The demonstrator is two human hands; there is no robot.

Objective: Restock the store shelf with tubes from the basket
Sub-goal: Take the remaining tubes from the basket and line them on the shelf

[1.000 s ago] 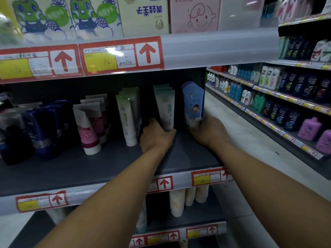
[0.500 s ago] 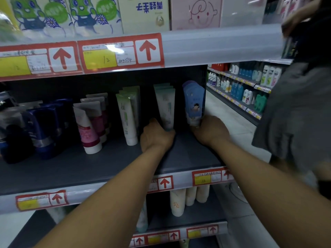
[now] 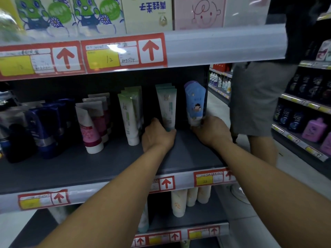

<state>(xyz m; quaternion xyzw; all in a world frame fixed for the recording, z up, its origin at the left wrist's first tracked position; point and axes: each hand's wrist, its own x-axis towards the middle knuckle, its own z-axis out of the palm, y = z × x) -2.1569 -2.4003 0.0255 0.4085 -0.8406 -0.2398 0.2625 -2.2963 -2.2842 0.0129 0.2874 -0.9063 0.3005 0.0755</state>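
Two tubes — white tube (image 3: 167, 111), blue tube (image 3: 195, 106) — between curled fingers (image 3: 201, 122).

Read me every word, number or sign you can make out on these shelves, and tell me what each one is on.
"12": handwritten on the yellow price tag on the upper shelf rail.
Red up arrow: on the tag beside it.
Blue Chinese characters: on the cream box, not read here.
Tube labels and other tags: too blurred to read.

Left hand (image 3: 158, 136) grips white tube (image 3: 167, 108); right hand (image 3: 212, 132) blue tube (image 3: 195, 104).
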